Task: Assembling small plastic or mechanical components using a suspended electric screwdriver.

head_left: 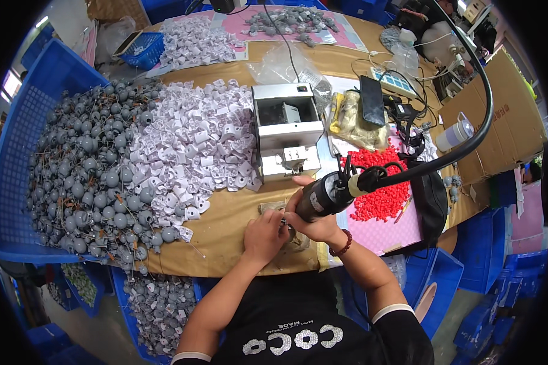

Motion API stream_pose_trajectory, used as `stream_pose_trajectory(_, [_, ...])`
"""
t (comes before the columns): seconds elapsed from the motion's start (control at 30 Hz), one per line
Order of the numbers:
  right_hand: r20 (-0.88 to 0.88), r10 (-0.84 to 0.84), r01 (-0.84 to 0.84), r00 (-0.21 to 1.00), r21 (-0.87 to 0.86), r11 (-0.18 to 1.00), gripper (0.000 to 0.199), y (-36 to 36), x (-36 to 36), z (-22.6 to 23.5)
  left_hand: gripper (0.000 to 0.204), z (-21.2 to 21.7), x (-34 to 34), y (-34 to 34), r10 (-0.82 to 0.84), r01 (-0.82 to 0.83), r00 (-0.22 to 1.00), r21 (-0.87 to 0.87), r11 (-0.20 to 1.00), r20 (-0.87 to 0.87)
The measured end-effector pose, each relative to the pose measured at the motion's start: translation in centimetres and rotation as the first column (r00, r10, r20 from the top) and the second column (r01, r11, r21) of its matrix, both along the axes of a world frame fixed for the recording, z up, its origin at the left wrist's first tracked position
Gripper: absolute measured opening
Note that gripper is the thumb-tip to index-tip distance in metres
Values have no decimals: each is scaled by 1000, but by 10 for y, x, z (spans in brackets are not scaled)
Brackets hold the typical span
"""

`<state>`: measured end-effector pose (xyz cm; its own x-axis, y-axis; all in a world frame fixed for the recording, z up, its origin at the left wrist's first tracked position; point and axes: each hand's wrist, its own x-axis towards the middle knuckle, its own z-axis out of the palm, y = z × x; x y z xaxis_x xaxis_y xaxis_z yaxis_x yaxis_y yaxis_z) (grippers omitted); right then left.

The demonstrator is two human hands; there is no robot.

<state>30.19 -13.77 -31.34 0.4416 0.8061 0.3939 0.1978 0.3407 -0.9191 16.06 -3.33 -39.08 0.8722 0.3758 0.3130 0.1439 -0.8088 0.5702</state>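
Observation:
My right hand (313,226) is wrapped round a black cylindrical power tool (318,199), which has a thick black cable at its upper end. Close beside it, my left hand (265,236) is closed, its thumb and fingertips pinched on a small part (283,224) too little to name. The tool's working end is hidden by my fingers. Both hands are over the near edge of the brown-covered table. Just beyond them stands a white metal box-shaped device (289,131) with a small block on its front.
To the left are a blue crate (9,182) of grey ball-shaped parts (82,176) and a heap of white plastic parts (195,137). Red pieces (380,185) lie at right, near a phone (371,100) and a black bag (432,207). The thick cable (484,115) arches overhead.

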Motion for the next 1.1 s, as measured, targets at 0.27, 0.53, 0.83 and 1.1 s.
stream_pose_trajectory(0.27, [230,-7,0,973,29,1000,72,-5,-3,-23,34,5,1,4,-28,28,1000,-23,999,-10])
stream_pose_trajectory(0.53, [250,-42,29,967,54,998,68,-8,-7,-19,44,5,0,3,-9,8,1000,-26,1000,-21])
stream_pose_trajectory(0.83, [144,12,-17,989,34,999,63,-9,-9,-22,43,1,-1,3,7,-12,998,-74,997,-67])
stream_pose_trajectory(1.1, [-53,-503,488,863,-172,856,53,3,41,17,38,7,-3,0,45,-53,997,-123,991,-66])
